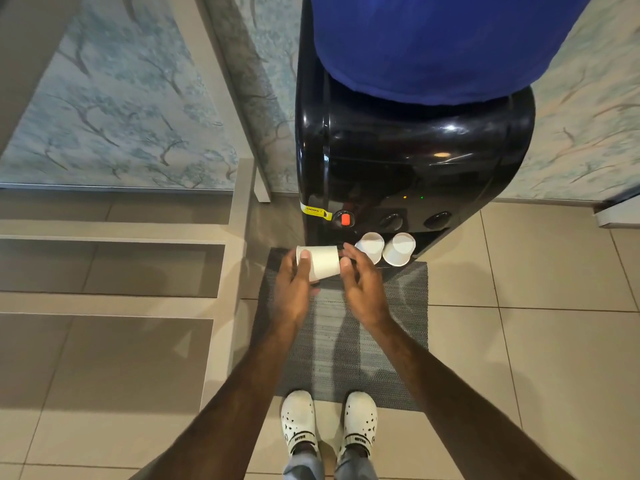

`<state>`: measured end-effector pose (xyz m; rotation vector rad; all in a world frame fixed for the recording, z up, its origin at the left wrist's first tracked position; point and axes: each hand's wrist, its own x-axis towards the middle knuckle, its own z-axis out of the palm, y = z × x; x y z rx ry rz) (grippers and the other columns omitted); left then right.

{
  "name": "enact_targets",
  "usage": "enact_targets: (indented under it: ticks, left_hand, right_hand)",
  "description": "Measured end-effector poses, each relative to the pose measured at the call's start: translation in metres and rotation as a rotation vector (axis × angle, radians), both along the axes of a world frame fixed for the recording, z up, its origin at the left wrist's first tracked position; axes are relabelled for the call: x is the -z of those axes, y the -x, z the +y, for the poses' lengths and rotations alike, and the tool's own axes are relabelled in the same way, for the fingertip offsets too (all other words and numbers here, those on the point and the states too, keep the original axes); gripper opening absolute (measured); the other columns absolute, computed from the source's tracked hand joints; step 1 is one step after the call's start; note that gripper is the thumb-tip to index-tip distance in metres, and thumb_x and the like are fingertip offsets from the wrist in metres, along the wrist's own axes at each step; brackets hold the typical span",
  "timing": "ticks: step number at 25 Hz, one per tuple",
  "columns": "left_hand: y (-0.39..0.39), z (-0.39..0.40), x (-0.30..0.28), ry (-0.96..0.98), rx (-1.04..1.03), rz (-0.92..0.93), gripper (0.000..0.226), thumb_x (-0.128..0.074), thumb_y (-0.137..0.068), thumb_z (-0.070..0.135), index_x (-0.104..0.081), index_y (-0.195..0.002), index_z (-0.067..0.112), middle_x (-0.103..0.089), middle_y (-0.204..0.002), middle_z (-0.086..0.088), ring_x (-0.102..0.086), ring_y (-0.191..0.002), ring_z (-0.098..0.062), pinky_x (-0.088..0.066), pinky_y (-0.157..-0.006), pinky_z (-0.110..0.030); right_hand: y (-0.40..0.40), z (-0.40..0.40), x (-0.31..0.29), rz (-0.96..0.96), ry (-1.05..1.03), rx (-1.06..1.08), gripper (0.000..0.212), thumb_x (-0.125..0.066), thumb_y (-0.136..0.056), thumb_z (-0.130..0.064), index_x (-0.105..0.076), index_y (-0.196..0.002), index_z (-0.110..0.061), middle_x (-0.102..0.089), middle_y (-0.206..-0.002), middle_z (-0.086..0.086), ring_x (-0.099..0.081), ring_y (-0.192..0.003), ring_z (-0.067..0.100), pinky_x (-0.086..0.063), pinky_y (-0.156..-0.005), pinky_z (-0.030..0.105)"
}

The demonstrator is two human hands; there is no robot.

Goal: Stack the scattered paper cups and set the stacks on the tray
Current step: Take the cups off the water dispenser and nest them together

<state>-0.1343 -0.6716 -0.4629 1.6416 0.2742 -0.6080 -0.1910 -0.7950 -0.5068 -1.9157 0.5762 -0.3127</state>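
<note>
A white paper cup (323,263) lies sideways between both hands in front of a black water dispenser. My left hand (294,289) grips its wide end with the thumb on top. My right hand (363,289) touches its narrow end with the thumb and fingertips. Two more white paper cups, one (370,247) beside the other (399,249), stand upside down on the dispenser's drip tray (420,249), just right of my right hand. Most of the tray is hidden by the cups.
The black water dispenser (408,161) with a blue bottle (433,43) stands ahead, with a red tap (345,220) and two dark taps. A grey mat (398,323) lies on the tiled floor under my feet. Beige shelving (114,303) is at left.
</note>
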Motion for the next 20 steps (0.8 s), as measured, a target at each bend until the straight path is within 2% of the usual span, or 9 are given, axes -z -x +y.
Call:
enact_targets:
  ticks: [2,5,7,9,13,16,20]
  left_hand:
    - [0.001,0.0,0.002,0.015,-0.05,-0.013,0.043,-0.046,-0.107,0.038,-0.048,-0.146,0.021,-0.063,-0.13,-0.014,-0.068,-0.112,-0.035,-0.061,-0.078,-0.037]
    - [0.002,0.004,0.005,0.037,-0.077,-0.023,0.047,-0.046,-0.106,0.037,-0.042,-0.15,0.021,-0.06,-0.136,-0.015,-0.065,-0.118,-0.036,-0.06,-0.073,-0.029]
    - [0.002,0.008,0.005,0.022,-0.091,-0.019,0.05,-0.045,-0.107,0.038,-0.038,-0.154,0.023,-0.057,-0.138,-0.013,-0.065,-0.118,-0.033,-0.061,-0.077,-0.034]
    - [0.004,0.012,0.005,0.008,-0.105,-0.023,0.05,-0.044,-0.107,0.039,-0.037,-0.154,0.024,-0.056,-0.139,-0.011,-0.065,-0.117,-0.032,-0.062,-0.081,-0.039]
    - [0.007,0.021,0.006,-0.005,-0.125,-0.018,0.05,-0.043,-0.107,0.039,-0.036,-0.155,0.027,-0.053,-0.14,-0.01,-0.063,-0.119,-0.032,-0.062,-0.087,-0.044]
    - [0.007,0.027,0.007,-0.013,-0.14,-0.027,0.049,-0.041,-0.108,0.037,-0.035,-0.155,0.026,-0.053,-0.14,-0.01,-0.062,-0.12,-0.033,-0.062,-0.085,-0.044]
    - [0.007,0.028,0.005,-0.008,-0.154,-0.016,0.048,-0.04,-0.108,0.036,-0.035,-0.155,0.025,-0.054,-0.138,-0.01,-0.063,-0.119,-0.033,-0.062,-0.085,-0.044]
  right_hand:
    - [-0.001,-0.011,0.006,0.063,0.168,0.103,0.045,-0.045,-0.102,-0.036,-0.054,-0.135,-0.007,-0.059,-0.131,0.007,-0.059,-0.116,0.021,-0.052,-0.092,0.033]
    - [-0.01,-0.032,0.01,0.308,0.412,0.191,0.05,-0.061,-0.096,-0.035,-0.049,-0.135,-0.007,-0.052,-0.134,0.011,-0.059,-0.113,0.029,-0.055,-0.075,0.034]
    - [-0.019,-0.042,0.011,0.496,0.462,0.14,0.061,-0.065,-0.092,-0.042,-0.047,-0.137,-0.006,-0.05,-0.135,0.011,-0.058,-0.116,0.029,-0.057,-0.077,0.039]
    - [-0.028,-0.048,0.012,0.589,0.476,0.099,0.066,-0.067,-0.09,-0.046,-0.045,-0.137,-0.005,-0.05,-0.134,0.012,-0.059,-0.115,0.029,-0.057,-0.08,0.041]
    - [-0.037,-0.049,0.018,0.58,0.399,0.11,0.065,-0.072,-0.089,-0.034,-0.045,-0.139,-0.004,-0.051,-0.133,0.014,-0.063,-0.11,0.032,-0.055,-0.084,0.041]
    - [-0.039,-0.048,0.019,0.575,0.387,0.146,0.055,-0.07,-0.09,-0.024,-0.047,-0.137,-0.004,-0.053,-0.131,0.015,-0.065,-0.109,0.034,-0.055,-0.084,0.04]
    - [-0.026,-0.04,0.014,0.433,0.377,0.223,0.049,-0.067,-0.091,-0.03,-0.053,-0.13,-0.003,-0.057,-0.127,0.015,-0.062,-0.109,0.034,-0.055,-0.08,0.041]
